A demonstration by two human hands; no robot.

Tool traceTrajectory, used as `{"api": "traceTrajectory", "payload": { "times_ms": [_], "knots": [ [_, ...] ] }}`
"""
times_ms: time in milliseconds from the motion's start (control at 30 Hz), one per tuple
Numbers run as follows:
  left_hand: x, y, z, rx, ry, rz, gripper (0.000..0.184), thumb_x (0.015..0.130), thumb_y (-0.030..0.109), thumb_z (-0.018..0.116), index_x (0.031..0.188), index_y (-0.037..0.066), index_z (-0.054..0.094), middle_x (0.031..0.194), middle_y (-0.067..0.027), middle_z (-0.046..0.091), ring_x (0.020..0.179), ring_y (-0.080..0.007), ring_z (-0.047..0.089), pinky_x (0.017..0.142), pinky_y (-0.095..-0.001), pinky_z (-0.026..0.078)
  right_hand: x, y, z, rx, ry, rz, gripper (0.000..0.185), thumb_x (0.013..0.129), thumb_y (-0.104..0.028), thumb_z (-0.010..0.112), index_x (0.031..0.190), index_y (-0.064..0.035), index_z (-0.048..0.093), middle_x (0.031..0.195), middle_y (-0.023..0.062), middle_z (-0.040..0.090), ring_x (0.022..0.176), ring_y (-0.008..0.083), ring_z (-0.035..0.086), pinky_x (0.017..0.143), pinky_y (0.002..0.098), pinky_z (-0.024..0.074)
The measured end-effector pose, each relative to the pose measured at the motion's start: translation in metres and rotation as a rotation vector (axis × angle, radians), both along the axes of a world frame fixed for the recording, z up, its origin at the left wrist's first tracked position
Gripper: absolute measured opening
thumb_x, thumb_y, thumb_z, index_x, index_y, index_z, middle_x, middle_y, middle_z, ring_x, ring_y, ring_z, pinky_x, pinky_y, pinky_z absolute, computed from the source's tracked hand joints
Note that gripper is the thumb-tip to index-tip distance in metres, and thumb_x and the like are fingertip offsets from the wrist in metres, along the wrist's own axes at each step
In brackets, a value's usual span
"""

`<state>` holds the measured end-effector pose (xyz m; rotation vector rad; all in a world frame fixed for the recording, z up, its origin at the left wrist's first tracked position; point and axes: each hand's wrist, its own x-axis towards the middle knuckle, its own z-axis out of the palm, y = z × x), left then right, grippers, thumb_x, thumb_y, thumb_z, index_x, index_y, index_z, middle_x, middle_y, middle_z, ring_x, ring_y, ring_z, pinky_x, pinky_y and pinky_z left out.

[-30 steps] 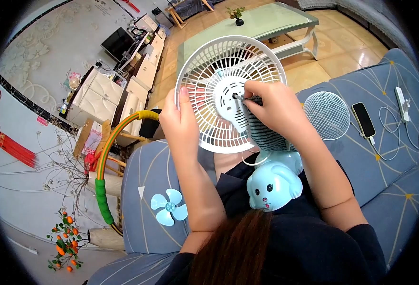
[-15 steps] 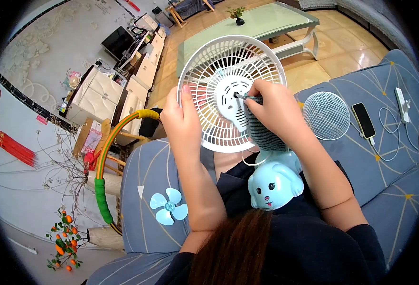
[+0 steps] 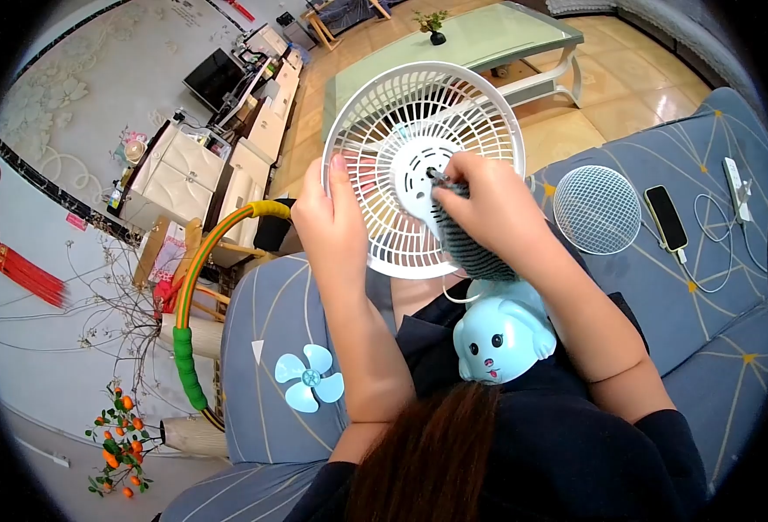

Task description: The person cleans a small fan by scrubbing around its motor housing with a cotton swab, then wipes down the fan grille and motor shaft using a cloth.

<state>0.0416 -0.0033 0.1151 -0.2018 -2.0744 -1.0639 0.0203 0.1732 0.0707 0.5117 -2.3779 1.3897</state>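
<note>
My left hand [image 3: 332, 209] grips the left rim of a white fan's rear guard [image 3: 412, 181], thumb in front, holding it upright over my lap. A dark grey striped cloth [image 3: 472, 252] is pinched in my right hand [image 3: 492, 204]. The fingertips press part of it at the small shaft in the middle of the guard, and the rest hangs below. Under the guard, the light blue dog-shaped fan base [image 3: 501, 339] lies in my lap, face up. A light blue fan blade [image 3: 311, 378] rests on the sofa beside my left forearm.
To the right on the grey sofa [image 3: 697, 326] lie a round front grille [image 3: 597, 210], a phone [image 3: 665, 217] on a cable and a white power strip [image 3: 735, 184]. A striped hoop [image 3: 194, 300] leans at the left. A glass-topped table [image 3: 488, 39] stands ahead.
My right hand has shifted slightly left and down at the shaft, and the cloth has moved with it. My left hand keeps its hold on the guard.
</note>
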Motion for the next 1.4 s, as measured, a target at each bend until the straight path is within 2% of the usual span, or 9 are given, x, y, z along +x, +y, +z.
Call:
{"api": "traceTrajectory", "payload": {
  "times_ms": [133, 267, 467, 600, 633, 733, 933, 1200, 1400],
  "knots": [
    [0.0, -0.002, 0.0, 0.016, -0.011, -0.009, 0.027, 0.104, 0.02, 0.052, 0.1, -0.005, 0.063, 0.071, -0.0119, 0.064, 0.063, -0.0147, 0.055, 0.062, -0.0319, 0.046, -0.005, 0.003, 0.0, -0.073, -0.063, 0.029, 0.019, 0.082, -0.018, 0.07, 0.088, -0.0006, 0.07, 0.085, 0.0207, 0.071, 0.084, 0.0377, 0.07, 0.078, 0.0451, 0.0548],
    [0.001, -0.001, 0.0, 0.003, 0.0, 0.001, 0.027, 0.104, 0.019, 0.052, 0.099, -0.005, 0.063, 0.072, -0.0126, 0.065, 0.065, -0.0148, 0.056, 0.063, -0.032, 0.046, -0.015, 0.013, -0.001, -0.145, -0.001, -0.05, 0.019, 0.082, -0.019, 0.071, 0.088, -0.0008, 0.07, 0.085, 0.0201, 0.071, 0.083, 0.0373, 0.069, 0.077, 0.0446, 0.0547],
    [0.004, 0.005, 0.003, 0.012, -0.009, -0.008, 0.027, 0.104, 0.019, 0.052, 0.098, -0.005, 0.063, 0.072, -0.0124, 0.066, 0.065, -0.0145, 0.057, 0.063, -0.0316, 0.047, 0.001, 0.0, 0.002, -0.013, 0.001, -0.018, 0.022, 0.082, -0.019, 0.072, 0.091, 0.0008, 0.069, 0.085, 0.0203, 0.071, 0.083, 0.0372, 0.069, 0.077, 0.0448, 0.0545],
    [0.003, 0.001, 0.001, 0.024, -0.018, 0.005, 0.027, 0.104, 0.019, 0.052, 0.098, -0.005, 0.063, 0.073, -0.0126, 0.066, 0.064, -0.0146, 0.057, 0.063, -0.0316, 0.047, -0.007, 0.009, 0.005, -0.076, -0.078, 0.049, 0.021, 0.082, -0.019, 0.072, 0.089, 0.0005, 0.069, 0.084, 0.0197, 0.071, 0.082, 0.0362, 0.069, 0.076, 0.0442, 0.0546],
    [0.002, 0.0, 0.0, 0.025, -0.015, -0.003, 0.027, 0.104, 0.019, 0.052, 0.098, -0.005, 0.063, 0.073, -0.0127, 0.067, 0.064, -0.0147, 0.057, 0.063, -0.0317, 0.047, -0.012, 0.011, 0.0, -0.131, 0.02, 0.03, 0.021, 0.081, -0.019, 0.073, 0.089, 0.0004, 0.069, 0.084, 0.0194, 0.071, 0.082, 0.0362, 0.069, 0.075, 0.0441, 0.0545],
    [0.001, 0.001, 0.0, 0.018, 0.01, -0.019, 0.026, 0.104, 0.018, 0.053, 0.098, -0.005, 0.063, 0.074, -0.0128, 0.067, 0.064, -0.0148, 0.057, 0.062, -0.0321, 0.047, -0.011, 0.012, 0.003, -0.126, 0.0, -0.039, 0.02, 0.081, -0.018, 0.073, 0.089, 0.0003, 0.069, 0.085, 0.0199, 0.071, 0.082, 0.0366, 0.069, 0.075, 0.0446, 0.0545],
    [0.001, 0.0, -0.001, 0.005, 0.017, -0.008, 0.026, 0.104, 0.019, 0.052, 0.098, -0.005, 0.063, 0.073, -0.0126, 0.066, 0.064, -0.0147, 0.056, 0.062, -0.0322, 0.047, 0.001, 0.001, 0.003, -0.03, -0.002, 0.011, 0.021, 0.081, -0.019, 0.072, 0.089, 0.0004, 0.069, 0.085, 0.0213, 0.071, 0.083, 0.0373, 0.069, 0.076, 0.0454, 0.0545],
    [0.001, 0.003, 0.0, 0.023, 0.018, -0.026, 0.027, 0.105, 0.019, 0.052, 0.097, -0.005, 0.063, 0.072, -0.013, 0.065, 0.064, -0.0156, 0.056, 0.063, -0.032, 0.047, -0.008, 0.015, 0.005, -0.101, -0.036, -0.033, 0.022, 0.081, -0.019, 0.074, 0.09, 0.0001, 0.07, 0.084, 0.0186, 0.071, 0.082, 0.0354, 0.07, 0.076, 0.0447, 0.0549],
    [0.003, 0.004, 0.001, 0.017, 0.01, -0.018, 0.027, 0.105, 0.019, 0.052, 0.099, -0.005, 0.063, 0.074, -0.0133, 0.066, 0.064, -0.0164, 0.057, 0.063, -0.0322, 0.047, 0.001, 0.004, 0.003, 0.048, -0.017, 0.05, 0.023, 0.081, -0.021, 0.072, 0.09, -0.0002, 0.07, 0.084, 0.02, 0.071, 0.084, 0.0377, 0.069, 0.077, 0.0449, 0.0545]
  ]
}}
